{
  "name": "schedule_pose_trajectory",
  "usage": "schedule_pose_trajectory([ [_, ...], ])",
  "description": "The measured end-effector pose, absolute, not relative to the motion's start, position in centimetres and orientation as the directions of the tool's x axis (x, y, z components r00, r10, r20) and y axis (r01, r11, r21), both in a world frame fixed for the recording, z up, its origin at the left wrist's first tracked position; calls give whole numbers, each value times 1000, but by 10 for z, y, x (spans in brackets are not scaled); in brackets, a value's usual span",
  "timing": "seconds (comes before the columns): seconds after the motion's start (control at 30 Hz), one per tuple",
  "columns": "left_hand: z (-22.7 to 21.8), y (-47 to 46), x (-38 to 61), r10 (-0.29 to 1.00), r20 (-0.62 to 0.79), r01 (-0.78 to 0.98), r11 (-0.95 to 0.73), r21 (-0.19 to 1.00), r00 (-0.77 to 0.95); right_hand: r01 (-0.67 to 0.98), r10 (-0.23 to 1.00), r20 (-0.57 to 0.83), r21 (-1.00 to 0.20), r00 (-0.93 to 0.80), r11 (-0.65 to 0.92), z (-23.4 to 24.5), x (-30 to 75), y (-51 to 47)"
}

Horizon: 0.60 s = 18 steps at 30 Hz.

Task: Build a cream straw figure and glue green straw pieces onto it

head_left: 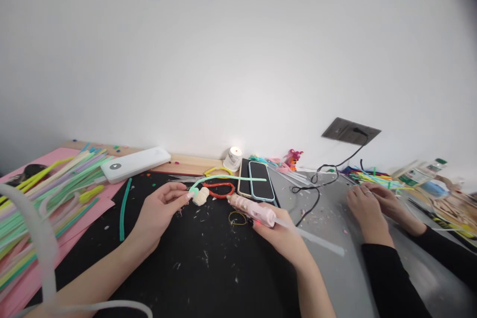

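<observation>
Between the thumb and fingers of my left hand (158, 211) is a small cream and mint-green pipe cleaner piece (201, 197). A long mint pipe cleaner stem (227, 177) curves from it to the right, over two phones. My right hand (283, 241) is closed around a pink hot glue gun (259, 212), its nozzle pointing left towards the piece but apart from it. A clear glue stick (322, 242) sticks out of its back. Just behind the piece lie red-handled scissors (220, 191).
Bundled pipe cleaners (70, 194) and a white device (136, 163) lie left. A phone (261, 181) and white cup (233, 158) stand behind. A black cord (316, 179) runs to the wall socket (350, 130). A co-worker's hands (372, 208) work at the right.
</observation>
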<state>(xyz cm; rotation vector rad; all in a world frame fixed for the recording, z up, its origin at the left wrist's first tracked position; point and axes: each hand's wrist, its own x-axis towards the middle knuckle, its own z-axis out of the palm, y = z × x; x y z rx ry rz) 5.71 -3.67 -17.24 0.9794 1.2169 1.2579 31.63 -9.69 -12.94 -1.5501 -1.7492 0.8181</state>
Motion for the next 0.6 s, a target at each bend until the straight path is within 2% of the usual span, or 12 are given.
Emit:
schedule_pose_trajectory([
  [0.07,-170,-37,57,990,-119,-159,106,982,-78,648,997,37,-758,-74,76,-123,325,-110],
  [0.17,-168,-39,57,990,-125,-163,113,980,-65,687,997,67,-723,-32,71,-119,343,-126],
  [0.27,-168,-40,57,991,-124,-152,114,982,-60,755,984,128,-656,126,-12,-124,367,-131],
  [0.4,-170,-40,57,994,-107,-134,101,986,-35,886,914,226,-406,336,-225,-139,402,-121],
  [0.5,-171,-40,57,996,-94,-117,92,989,-8,926,917,214,-250,336,-281,-155,419,-108],
  [0.6,-171,-39,57,994,-105,-110,106,988,13,946,931,201,-173,306,-273,-165,428,-98],
])
